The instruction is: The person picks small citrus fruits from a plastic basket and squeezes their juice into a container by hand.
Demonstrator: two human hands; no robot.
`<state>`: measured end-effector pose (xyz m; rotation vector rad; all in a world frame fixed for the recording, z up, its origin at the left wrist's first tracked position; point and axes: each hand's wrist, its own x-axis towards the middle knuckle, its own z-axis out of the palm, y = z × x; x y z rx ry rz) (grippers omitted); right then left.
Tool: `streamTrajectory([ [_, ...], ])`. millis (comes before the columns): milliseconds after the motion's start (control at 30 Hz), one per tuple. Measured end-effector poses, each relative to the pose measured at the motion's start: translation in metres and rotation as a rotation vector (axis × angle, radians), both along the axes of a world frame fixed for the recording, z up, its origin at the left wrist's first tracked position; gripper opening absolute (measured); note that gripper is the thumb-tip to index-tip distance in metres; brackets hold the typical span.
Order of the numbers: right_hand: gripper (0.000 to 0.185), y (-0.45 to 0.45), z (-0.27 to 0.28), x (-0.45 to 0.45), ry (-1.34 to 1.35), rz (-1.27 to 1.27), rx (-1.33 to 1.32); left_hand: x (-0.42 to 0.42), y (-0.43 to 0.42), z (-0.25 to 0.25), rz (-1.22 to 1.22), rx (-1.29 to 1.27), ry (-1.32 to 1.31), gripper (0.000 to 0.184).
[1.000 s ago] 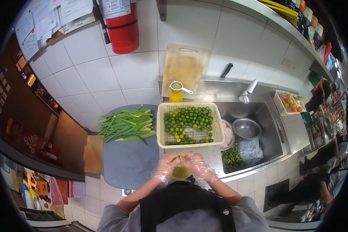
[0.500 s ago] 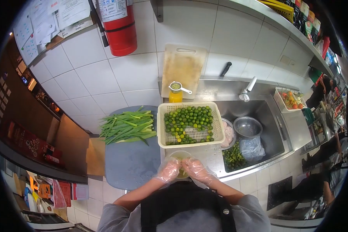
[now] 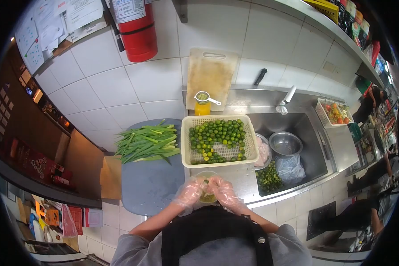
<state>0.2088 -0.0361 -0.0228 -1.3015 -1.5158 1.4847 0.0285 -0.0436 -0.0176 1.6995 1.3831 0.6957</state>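
Both my hands wear clear plastic gloves and are close together above a clear round container [image 3: 207,199] with pale liquid in it. My left hand [image 3: 190,191] is closed at the container's left side, with a bit of small green lime [image 3: 206,181] showing at its fingertips. My right hand [image 3: 221,189] pinches its fingers together over the right side; what lies in them is hidden. Just beyond stands a cream perforated basket [image 3: 186,153] holding many small green limes [image 3: 217,133], a few of them yellowish or cut.
Green leaves [image 3: 148,142] lie on a grey board [image 3: 150,188] at left. Behind the basket, a strainer [image 3: 202,96] rests on a jar of orange liquid [image 3: 202,108]. The sink [image 3: 312,128] at right holds a metal bowl [image 3: 285,144], plastic bag [image 3: 290,170] and green pieces [image 3: 269,179].
My hands have shifted slightly over the container, and a green bit now shows between the fingertips. The view has moved a little; the basket and other things stay in place.
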Motion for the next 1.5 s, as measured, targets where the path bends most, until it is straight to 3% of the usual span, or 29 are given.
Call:
streamTrajectory([
  [67,0.026,0.001,-0.001,-0.001,-0.069,0.065,0.028,-0.001,0.000,-0.008,-0.010,0.066,0.055,0.030],
  [133,0.034,0.000,0.011,-0.004,-0.415,0.217,0.216,-0.005,-0.004,-0.009,-0.084,0.131,0.164,0.028],
  [167,0.034,-0.001,-0.009,-0.001,-0.408,0.246,0.227,-0.004,-0.007,-0.004,-0.053,0.132,0.171,0.028],
  [233,0.041,-0.002,-0.057,0.005,-0.295,0.191,-0.019,0.000,-0.009,-0.002,-0.198,0.321,0.451,0.024],
  [300,0.042,-0.004,-0.022,0.005,-0.393,0.237,0.063,0.002,-0.009,-0.015,-0.162,0.418,0.448,0.020],
  [367,0.043,-0.002,-0.012,0.005,-0.490,0.271,0.142,0.002,-0.007,-0.021,-0.298,0.430,0.515,0.019],
  [467,0.040,-0.002,-0.019,0.008,-0.327,0.192,0.070,0.005,-0.007,-0.021,-0.246,0.394,0.517,0.017],
  [533,0.037,-0.004,-0.007,0.011,-0.258,0.251,0.180,0.006,-0.006,-0.025,-0.241,0.387,0.509,0.016],
  [633,0.030,-0.003,-0.042,0.016,-0.170,0.197,0.042,0.005,-0.009,-0.024,-0.227,0.442,0.496,0.014],
  [733,0.025,-0.002,-0.062,0.018,-0.188,0.148,0.089,0.007,-0.006,-0.027,-0.210,0.558,0.438,0.013],
  [833,0.026,-0.003,-0.051,0.014,-0.033,0.077,-0.101,0.008,-0.001,-0.024,-0.241,0.510,0.504,0.013],
  [967,0.032,-0.004,-0.082,0.012,0.036,0.052,0.016,0.003,0.008,-0.014,-0.277,0.416,0.535,0.015],
  [1067,0.037,-0.002,-0.031,0.005,-0.024,0.059,-0.001,0.002,0.012,-0.027,-0.224,0.453,0.420,0.017],
  [1133,0.043,0.000,-0.013,0.005,-0.392,0.203,0.236,0.003,0.013,-0.038,-0.164,0.468,0.330,0.017],
  [1233,0.047,-0.005,-0.027,0.004,-0.163,0.183,0.049,0.007,0.007,-0.036,-0.074,0.580,0.357,0.017],
  [1300,0.047,-0.004,-0.009,0.002,-0.276,0.231,0.097,0.011,0.000,-0.003,-0.133,0.428,0.460,0.015],
  [1367,0.048,-0.004,-0.004,0.000,-0.389,0.278,0.148,0.009,0.000,0.005,-0.154,0.448,0.454,0.014],
  [1433,0.025,-0.004,-0.010,-0.004,-0.505,0.179,0.241,0.004,0.002,0.007,-0.168,0.467,0.451,0.013],
  [1500,0.022,0.000,-0.021,-0.002,-0.586,0.234,0.330,0.000,0.003,0.007,-0.180,0.629,0.347,0.013],
])
